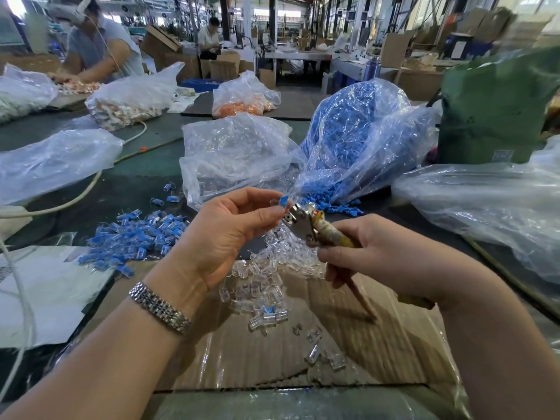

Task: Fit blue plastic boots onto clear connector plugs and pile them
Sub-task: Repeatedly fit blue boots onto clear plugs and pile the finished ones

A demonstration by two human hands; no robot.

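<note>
A clear connector plug (275, 204) with a blue boot (285, 199) on it is pinched between the thumb and fingertips of the left hand (225, 230), held up over the middle of the bench (145, 168). Just right of it, almost touching, is the metal head of a hand tool (300, 221); the right hand (378, 253) has its grip curled tight around the tool's worn, tape-wrapped handle. The left wrist carries a metal watch band (160, 307). Below the hands a scatter of loose clear plugs (263, 274) lies on a flattened sheet of cardboard (348, 344) under plastic film, one of them near the middle bearing a bit of blue. To the left, on the bench, sits the pile of finished blue-booted plugs (136, 237), with a few strays farther back. Beyond the hands stands an open clear bag of plugs (236, 156), and right of it a bigger bag of blue boots (360, 140) whose mouth spills boots onto the bench. A green sack (497, 107) stands at far right, another clear bag (491, 207) lies near right, and bags of orange parts (242, 98) sit farther off. At far left a person (100, 47) works at the same bench.
</note>
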